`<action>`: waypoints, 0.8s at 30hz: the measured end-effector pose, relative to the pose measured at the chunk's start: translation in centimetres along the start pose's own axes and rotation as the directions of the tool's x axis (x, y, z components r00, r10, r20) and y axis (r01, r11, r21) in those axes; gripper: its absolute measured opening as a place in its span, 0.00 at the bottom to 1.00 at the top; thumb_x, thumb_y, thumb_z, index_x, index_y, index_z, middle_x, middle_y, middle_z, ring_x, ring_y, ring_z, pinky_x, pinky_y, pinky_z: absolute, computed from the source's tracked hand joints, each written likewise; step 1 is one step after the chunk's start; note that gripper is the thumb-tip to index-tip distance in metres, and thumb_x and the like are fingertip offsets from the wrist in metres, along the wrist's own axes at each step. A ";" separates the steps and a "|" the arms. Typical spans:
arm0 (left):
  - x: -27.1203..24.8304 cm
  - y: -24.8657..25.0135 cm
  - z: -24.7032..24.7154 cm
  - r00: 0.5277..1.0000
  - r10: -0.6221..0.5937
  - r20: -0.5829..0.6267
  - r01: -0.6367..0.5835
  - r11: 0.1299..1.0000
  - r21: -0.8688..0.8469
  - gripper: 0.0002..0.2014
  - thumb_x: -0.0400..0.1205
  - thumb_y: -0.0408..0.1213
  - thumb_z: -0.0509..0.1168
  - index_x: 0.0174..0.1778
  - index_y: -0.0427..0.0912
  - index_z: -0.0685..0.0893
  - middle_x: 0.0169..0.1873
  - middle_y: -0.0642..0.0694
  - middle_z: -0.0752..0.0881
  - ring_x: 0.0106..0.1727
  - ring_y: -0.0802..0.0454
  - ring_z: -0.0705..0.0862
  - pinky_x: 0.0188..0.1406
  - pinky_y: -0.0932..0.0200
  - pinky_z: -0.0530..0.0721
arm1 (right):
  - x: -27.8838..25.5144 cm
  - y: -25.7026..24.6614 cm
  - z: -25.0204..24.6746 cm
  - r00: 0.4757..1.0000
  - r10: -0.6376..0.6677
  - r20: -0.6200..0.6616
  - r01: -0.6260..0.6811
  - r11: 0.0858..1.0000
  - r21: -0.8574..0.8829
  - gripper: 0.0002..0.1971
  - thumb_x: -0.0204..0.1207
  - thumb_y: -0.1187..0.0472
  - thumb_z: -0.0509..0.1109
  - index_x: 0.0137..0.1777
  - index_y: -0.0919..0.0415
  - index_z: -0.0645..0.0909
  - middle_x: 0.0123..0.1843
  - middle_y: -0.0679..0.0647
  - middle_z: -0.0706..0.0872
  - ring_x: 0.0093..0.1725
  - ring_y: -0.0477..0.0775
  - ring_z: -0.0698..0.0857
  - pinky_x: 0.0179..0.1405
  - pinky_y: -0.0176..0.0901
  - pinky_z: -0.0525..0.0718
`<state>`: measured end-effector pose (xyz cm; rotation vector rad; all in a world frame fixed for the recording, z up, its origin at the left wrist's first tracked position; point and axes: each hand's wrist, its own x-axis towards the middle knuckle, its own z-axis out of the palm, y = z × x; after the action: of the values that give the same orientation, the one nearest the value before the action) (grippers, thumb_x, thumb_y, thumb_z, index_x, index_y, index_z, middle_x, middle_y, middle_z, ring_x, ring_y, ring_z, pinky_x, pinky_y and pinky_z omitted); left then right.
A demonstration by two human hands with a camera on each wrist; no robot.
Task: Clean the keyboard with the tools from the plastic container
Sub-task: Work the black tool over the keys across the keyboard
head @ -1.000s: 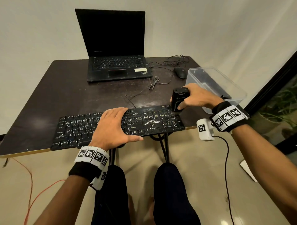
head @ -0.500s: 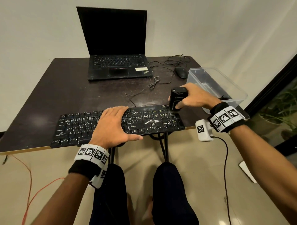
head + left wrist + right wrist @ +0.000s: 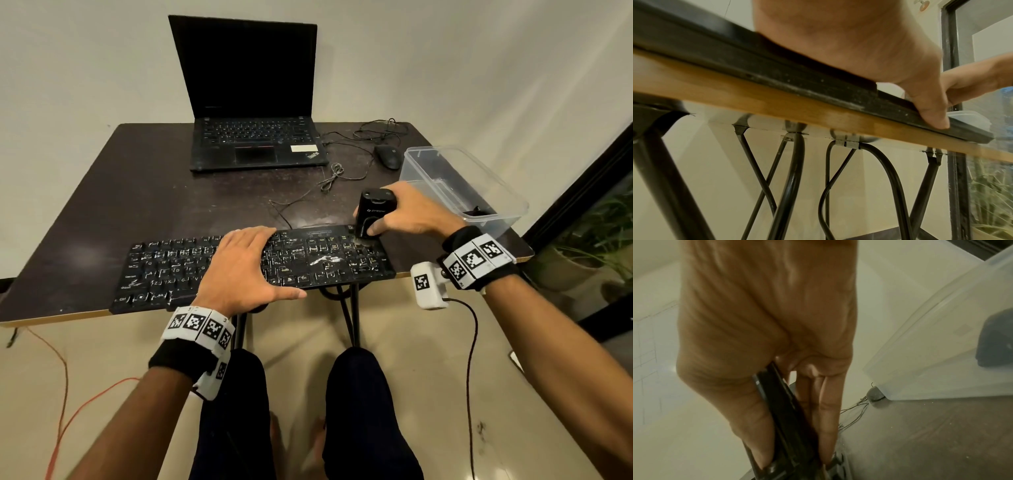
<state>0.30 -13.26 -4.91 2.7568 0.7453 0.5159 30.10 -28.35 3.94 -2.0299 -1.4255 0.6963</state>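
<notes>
A black keyboard [image 3: 164, 270], smeared with white dust, lies along the table's front edge. My left hand [image 3: 239, 270] rests flat on its middle, fingers straight, the thumb [image 3: 929, 112] lying along the keyboard's front rim [image 3: 818, 87]. My right hand [image 3: 404, 214] grips a small black handheld vacuum [image 3: 371, 216] upright, its lower end down on the keys at the keyboard's right end. In the right wrist view the thumb and fingers [image 3: 828, 415] clasp the black vacuum body [image 3: 785, 421] from both sides. The clear plastic container [image 3: 479, 178] stands to the right, a dark item in its near corner.
An open black laptop [image 3: 253, 137] stands at the back of the dark table [image 3: 102, 205]. A black mouse [image 3: 388, 156] and its tangled cable [image 3: 334, 178] lie between laptop and container. Below the table are its black metal legs [image 3: 793, 186] and my knees.
My right hand has brought the vacuum down and slightly toward me, from just behind the keyboard onto its right-end keys. The left hand has stayed in place.
</notes>
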 end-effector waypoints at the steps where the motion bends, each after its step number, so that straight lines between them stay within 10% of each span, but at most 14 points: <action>1: 0.0 0.0 0.0 1.000 0.001 0.000 -0.001 1.000 0.000 0.64 0.56 0.89 0.66 0.82 0.47 0.73 0.76 0.50 0.79 0.78 0.48 0.75 0.87 0.47 0.61 | 0.1 -0.2 0.2 1.000 -0.017 -0.011 0.017 1.000 -0.010 0.21 0.69 0.71 0.85 0.59 0.53 0.93 0.55 0.47 0.96 0.58 0.47 0.93 0.68 0.50 0.88; 5: 0.1 -0.1 0.0 1.000 -0.003 0.001 0.003 1.000 0.006 0.64 0.56 0.89 0.66 0.82 0.47 0.72 0.76 0.50 0.79 0.78 0.48 0.75 0.87 0.48 0.61 | 0.0 -0.8 0.2 0.997 -0.013 0.077 0.015 1.000 -0.027 0.20 0.70 0.73 0.84 0.56 0.51 0.93 0.53 0.46 0.96 0.54 0.41 0.94 0.58 0.33 0.87; 9: 0.0 0.0 0.0 1.000 0.000 0.002 0.000 1.000 0.007 0.64 0.56 0.89 0.66 0.82 0.48 0.72 0.77 0.51 0.78 0.79 0.49 0.74 0.88 0.47 0.61 | 0.4 -0.8 0.7 0.999 -0.001 -0.043 0.000 0.999 -0.042 0.24 0.59 0.56 0.86 0.58 0.50 0.93 0.54 0.47 0.96 0.58 0.49 0.93 0.68 0.55 0.89; 13: 0.1 -0.1 0.1 1.000 -0.001 0.005 0.001 1.000 0.011 0.65 0.56 0.90 0.64 0.82 0.47 0.72 0.78 0.51 0.78 0.79 0.49 0.74 0.88 0.47 0.61 | 0.5 -1.2 0.8 1.000 -0.011 0.016 0.013 0.998 -0.068 0.20 0.67 0.67 0.86 0.57 0.50 0.94 0.53 0.45 0.96 0.58 0.47 0.94 0.68 0.49 0.87; 16: 0.1 -0.1 0.0 1.000 0.000 0.007 0.000 1.000 0.011 0.66 0.56 0.91 0.62 0.83 0.47 0.72 0.78 0.51 0.78 0.80 0.49 0.74 0.88 0.46 0.61 | 0.8 -1.0 0.8 0.998 0.010 -0.058 -0.013 0.999 -0.052 0.24 0.56 0.54 0.85 0.57 0.48 0.94 0.54 0.47 0.96 0.58 0.50 0.94 0.68 0.57 0.89; 20: 0.0 -0.3 0.1 1.000 -0.003 0.011 0.003 1.000 0.018 0.67 0.56 0.92 0.61 0.83 0.47 0.71 0.79 0.51 0.77 0.80 0.49 0.73 0.88 0.45 0.61 | 0.7 -1.3 0.6 0.998 -0.008 0.070 0.013 0.998 -0.058 0.20 0.68 0.70 0.85 0.58 0.51 0.93 0.54 0.45 0.96 0.57 0.43 0.93 0.59 0.35 0.86; 24: 0.1 -0.3 0.2 1.000 -0.003 0.018 0.003 1.000 0.017 0.67 0.56 0.93 0.59 0.84 0.47 0.71 0.79 0.51 0.77 0.81 0.49 0.72 0.89 0.44 0.60 | 1.1 -1.4 0.6 1.000 -0.010 -0.024 0.008 0.997 -0.075 0.22 0.58 0.56 0.86 0.56 0.48 0.94 0.52 0.46 0.96 0.56 0.49 0.94 0.65 0.53 0.90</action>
<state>0.34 -12.98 -5.10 2.7718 0.7525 0.4861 29.10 -26.83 4.32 -2.0812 -1.4659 0.6206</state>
